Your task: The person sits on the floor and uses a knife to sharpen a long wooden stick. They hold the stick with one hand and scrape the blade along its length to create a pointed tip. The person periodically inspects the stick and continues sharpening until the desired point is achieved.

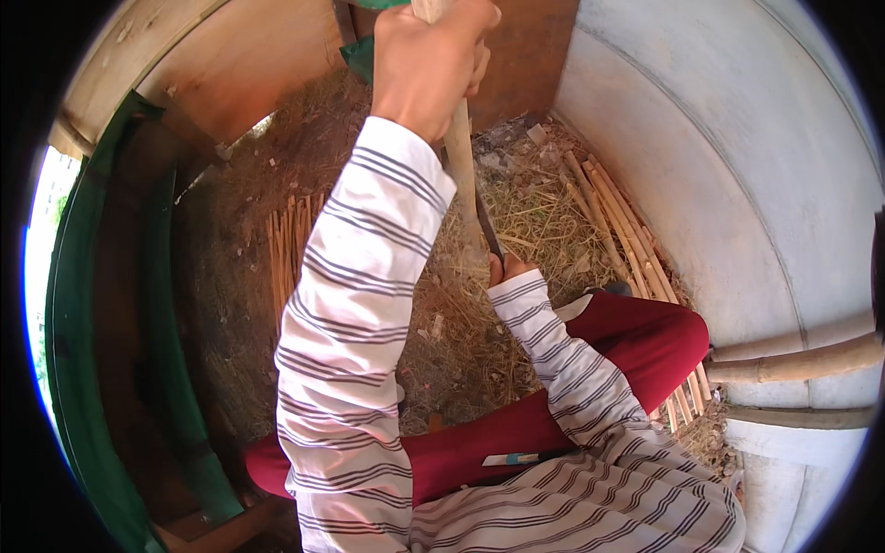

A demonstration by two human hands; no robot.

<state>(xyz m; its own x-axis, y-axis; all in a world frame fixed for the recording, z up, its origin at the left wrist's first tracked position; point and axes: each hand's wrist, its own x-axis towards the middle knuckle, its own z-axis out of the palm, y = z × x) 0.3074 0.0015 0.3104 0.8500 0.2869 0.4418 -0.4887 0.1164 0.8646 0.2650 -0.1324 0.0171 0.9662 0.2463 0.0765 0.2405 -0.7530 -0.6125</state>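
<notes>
My left hand (419,74) is raised at the top of the view, its fingers wrapped round the upper part of a long, pale bamboo strip (463,170). The strip slants down between my hands. Lower and to the right, my right hand (509,268) is closed round the lower end of a dark, narrow tool that looks like a knife (489,229). This tool lies close along the right side of the strip; whether they touch I cannot tell. My right fingers are partly hidden by the striped cuff.
Straw and chips (530,207) litter the ground. Bamboo sticks (636,235) lie along the pale wall (701,175) at right; more sticks (291,230) lie left of my left sleeve. A bamboo pole (793,361) juts in from the right. Green cloth (83,323) hangs at left.
</notes>
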